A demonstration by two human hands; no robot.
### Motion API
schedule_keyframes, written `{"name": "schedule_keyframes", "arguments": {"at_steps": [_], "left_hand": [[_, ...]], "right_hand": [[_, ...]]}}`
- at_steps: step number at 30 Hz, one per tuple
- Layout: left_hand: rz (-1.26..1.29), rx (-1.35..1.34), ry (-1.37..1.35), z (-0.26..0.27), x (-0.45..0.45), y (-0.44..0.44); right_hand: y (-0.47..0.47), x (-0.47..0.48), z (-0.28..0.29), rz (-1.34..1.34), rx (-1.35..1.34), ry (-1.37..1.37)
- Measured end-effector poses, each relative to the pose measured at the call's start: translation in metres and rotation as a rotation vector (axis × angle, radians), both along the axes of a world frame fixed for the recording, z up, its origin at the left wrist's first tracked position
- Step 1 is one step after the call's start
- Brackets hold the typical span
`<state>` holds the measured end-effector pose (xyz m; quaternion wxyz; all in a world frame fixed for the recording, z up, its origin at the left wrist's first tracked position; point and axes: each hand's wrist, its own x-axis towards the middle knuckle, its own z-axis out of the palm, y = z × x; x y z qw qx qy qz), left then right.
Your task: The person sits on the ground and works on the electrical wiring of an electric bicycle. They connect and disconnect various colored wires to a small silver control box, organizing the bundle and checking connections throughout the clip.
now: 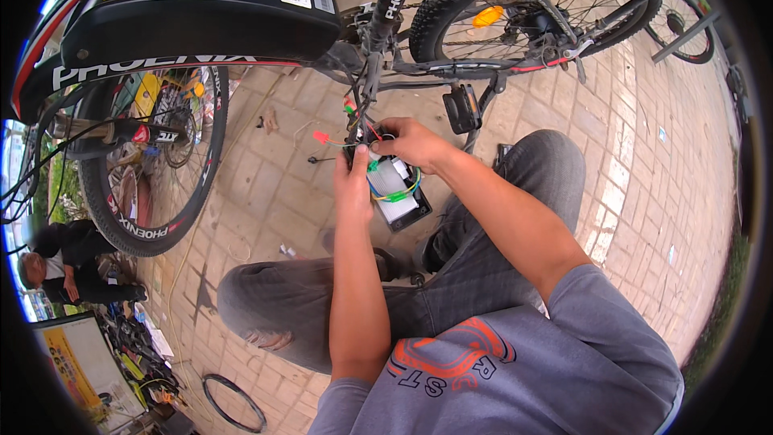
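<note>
Below the bicycle's bottom bracket, both my hands close on a bundle of electrical wires point(362, 133). My left hand point(353, 172) pinches it from the near left, thumb on top, and my right hand point(410, 142) grips it from the right. A red connector point(320, 137) sticks out to the left on a thin wire. Just below my fingers hangs a finned metal controller point(389, 187) with a black end plate, crossed by a loop of blue, yellow and green wires point(397, 196). The exact wires between my fingertips are hidden.
A black battery case point(199, 18) is fixed on the bicycle frame above. The front wheel point(151, 241) is at left, the rear wheel point(447, 6) at upper right, with a pedal point(462, 109) beside my right hand. A person point(66, 266) sits at far left. A loose tyre point(232, 402) lies on the paving.
</note>
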<state>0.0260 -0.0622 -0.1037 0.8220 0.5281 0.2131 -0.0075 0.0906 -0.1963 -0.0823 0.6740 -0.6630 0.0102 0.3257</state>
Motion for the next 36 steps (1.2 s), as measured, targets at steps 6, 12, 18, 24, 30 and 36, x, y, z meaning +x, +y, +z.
{"name": "schedule_keyframes", "arguments": {"at_steps": [6, 12, 18, 24, 30, 36], "left_hand": [[0.023, -0.026, -0.044, -0.003, -0.003, -0.005], [0.046, -0.107, -0.142, -0.003, -0.002, 0.003], [-0.032, -0.129, -0.103, 0.002, -0.011, 0.007], [-0.103, -0.14, -0.176, 0.006, -0.012, 0.013], [-0.158, -0.042, -0.18, 0.003, -0.016, 0.011], [-0.107, -0.004, -0.17, 0.007, -0.017, 0.009]], "right_hand": [[-0.002, -0.002, -0.006, -0.013, -0.057, -0.046], [-0.009, -0.01, 0.013, 0.027, 0.129, -0.071], [-0.014, -0.02, 0.033, 0.153, -0.162, -0.494], [-0.018, -0.017, 0.025, -0.067, -0.136, -0.342], [-0.016, -0.014, -0.003, -0.37, -0.376, -0.527], [-0.012, -0.033, 0.028, -0.272, -0.576, -1.13]]}}
